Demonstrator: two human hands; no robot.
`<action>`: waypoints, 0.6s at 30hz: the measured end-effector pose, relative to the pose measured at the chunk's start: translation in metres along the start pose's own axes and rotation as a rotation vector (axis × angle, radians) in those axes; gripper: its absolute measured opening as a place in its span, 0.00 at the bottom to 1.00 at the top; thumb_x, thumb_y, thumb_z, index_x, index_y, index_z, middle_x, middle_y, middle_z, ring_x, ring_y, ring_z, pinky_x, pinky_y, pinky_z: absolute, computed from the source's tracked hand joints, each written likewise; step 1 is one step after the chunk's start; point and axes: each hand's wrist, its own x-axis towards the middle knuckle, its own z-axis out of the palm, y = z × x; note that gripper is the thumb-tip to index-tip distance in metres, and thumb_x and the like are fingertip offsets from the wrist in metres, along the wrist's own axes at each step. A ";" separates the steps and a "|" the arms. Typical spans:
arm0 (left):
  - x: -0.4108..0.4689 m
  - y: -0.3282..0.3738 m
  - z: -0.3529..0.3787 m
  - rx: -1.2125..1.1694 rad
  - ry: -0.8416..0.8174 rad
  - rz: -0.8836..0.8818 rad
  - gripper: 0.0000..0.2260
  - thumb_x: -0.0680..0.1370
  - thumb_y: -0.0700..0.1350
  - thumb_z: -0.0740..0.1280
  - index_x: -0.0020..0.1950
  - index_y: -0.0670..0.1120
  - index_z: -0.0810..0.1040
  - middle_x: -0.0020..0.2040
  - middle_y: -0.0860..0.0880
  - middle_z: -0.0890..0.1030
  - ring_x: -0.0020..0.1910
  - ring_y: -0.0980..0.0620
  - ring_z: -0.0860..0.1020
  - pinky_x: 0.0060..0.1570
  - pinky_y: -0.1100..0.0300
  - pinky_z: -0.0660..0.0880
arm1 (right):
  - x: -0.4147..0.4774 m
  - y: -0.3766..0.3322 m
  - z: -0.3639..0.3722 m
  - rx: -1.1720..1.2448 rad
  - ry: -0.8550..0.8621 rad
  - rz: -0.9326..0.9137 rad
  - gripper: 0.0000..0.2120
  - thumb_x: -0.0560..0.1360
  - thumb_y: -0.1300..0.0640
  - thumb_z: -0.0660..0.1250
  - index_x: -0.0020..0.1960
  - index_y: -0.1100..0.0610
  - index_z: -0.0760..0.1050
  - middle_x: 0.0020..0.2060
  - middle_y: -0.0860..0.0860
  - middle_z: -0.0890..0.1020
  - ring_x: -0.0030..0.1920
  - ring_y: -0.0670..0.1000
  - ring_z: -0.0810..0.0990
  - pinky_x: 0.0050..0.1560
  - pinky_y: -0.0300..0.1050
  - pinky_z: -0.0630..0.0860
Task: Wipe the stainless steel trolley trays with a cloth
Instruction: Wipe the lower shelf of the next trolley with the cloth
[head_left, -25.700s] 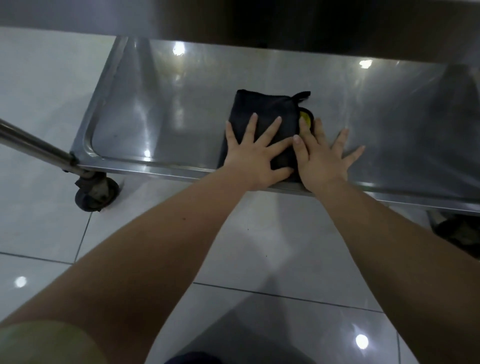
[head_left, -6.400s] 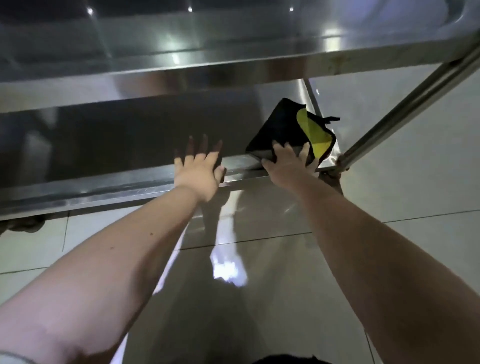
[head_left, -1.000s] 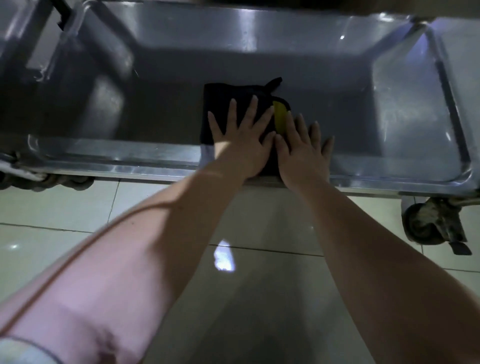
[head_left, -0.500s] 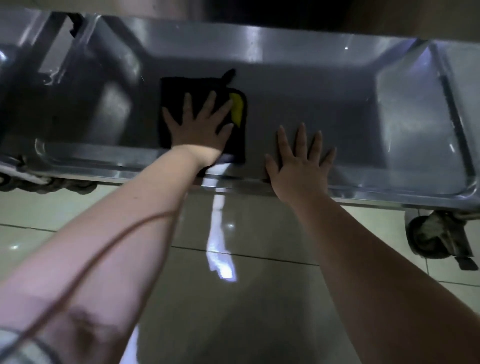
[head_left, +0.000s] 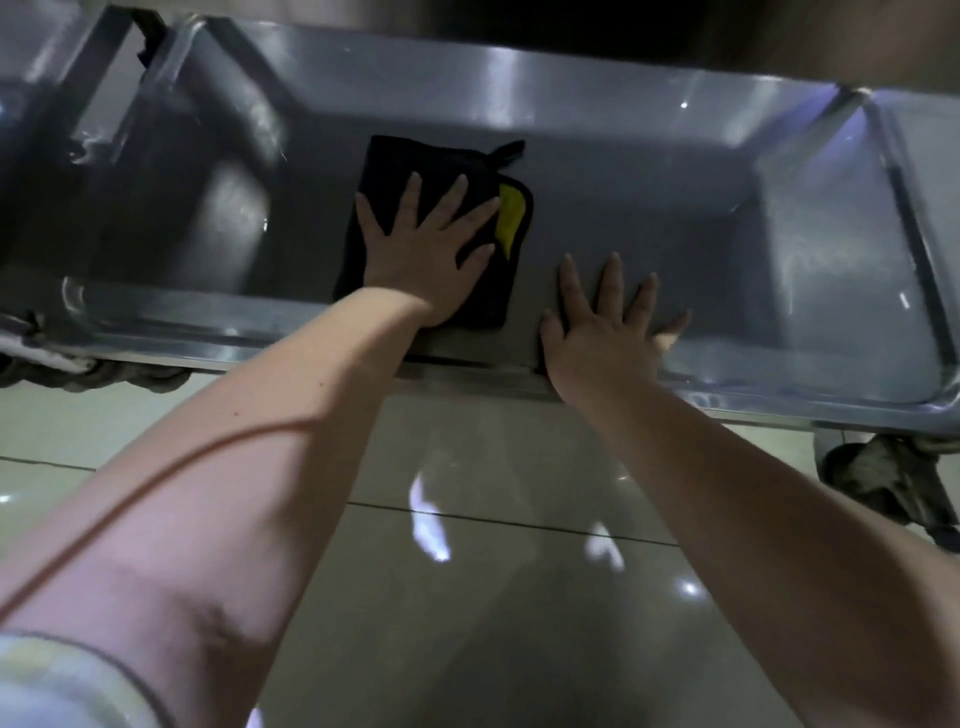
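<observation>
Left hand (head_left: 423, 260) presses flat on the black cloth (head_left: 441, 171) in the tray (head_left: 831, 249); right hand (head_left: 605, 332) lies flat beside it.

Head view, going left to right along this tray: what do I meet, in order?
Cloth, pressed by the left hand → right hand, flat on the tray → wheel, below the tray's right end.

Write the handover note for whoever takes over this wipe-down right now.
Left hand: flat, fingers spread, pressing the folded black-and-yellow cloth onto the tray.
Right hand: flat on bare tray to the right of the cloth, apart from it, holding nothing.
Cloth: just left of the tray's middle, reaching toward the front rim.
Done: cannot tell; the steel shows no wiped edge.
Left: probably sweep both ends and the corners.
</observation>
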 end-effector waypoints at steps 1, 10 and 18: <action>-0.001 0.000 0.000 -0.004 0.002 0.003 0.23 0.80 0.65 0.44 0.76 0.69 0.47 0.79 0.60 0.45 0.78 0.44 0.41 0.68 0.28 0.37 | 0.006 -0.011 -0.001 0.003 -0.009 -0.018 0.28 0.79 0.38 0.41 0.76 0.36 0.34 0.79 0.49 0.38 0.76 0.66 0.35 0.66 0.75 0.33; 0.017 0.018 0.003 -0.023 -0.030 0.064 0.22 0.81 0.62 0.42 0.76 0.69 0.45 0.79 0.61 0.43 0.78 0.43 0.38 0.66 0.27 0.34 | 0.018 -0.036 0.012 -0.049 0.090 -0.035 0.28 0.80 0.40 0.40 0.76 0.39 0.33 0.79 0.49 0.38 0.76 0.66 0.34 0.65 0.78 0.34; 0.048 0.028 -0.003 0.027 -0.061 0.225 0.21 0.82 0.62 0.42 0.76 0.70 0.46 0.79 0.60 0.43 0.78 0.44 0.39 0.66 0.26 0.37 | 0.023 -0.032 0.009 -0.029 0.089 -0.005 0.30 0.79 0.39 0.36 0.78 0.44 0.33 0.78 0.48 0.37 0.76 0.64 0.34 0.66 0.77 0.35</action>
